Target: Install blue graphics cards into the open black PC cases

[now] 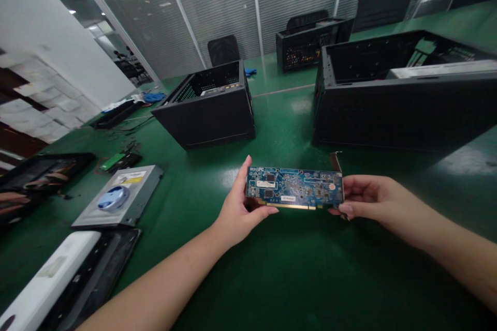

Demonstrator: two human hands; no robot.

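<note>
A blue graphics card (293, 186) is held up over the green table, its circuit side facing me and its gold edge connector pointing down. My left hand (239, 206) grips the card's left end, thumb along the lower edge. At the right end, my right hand (367, 197) pinches the card near its metal bracket (335, 162), which sticks up at the upper right corner. Both hands are closed on the card. Its far side is hidden from me.
Open black computer cases (221, 108) stand ahead, a larger one (404, 111) to the right and another (310, 44) farther back. On the left lie an optical drive (132, 186) with a round blue-and-white object (113, 198) on it, a white panel (50, 279), and another person's hand (13, 201).
</note>
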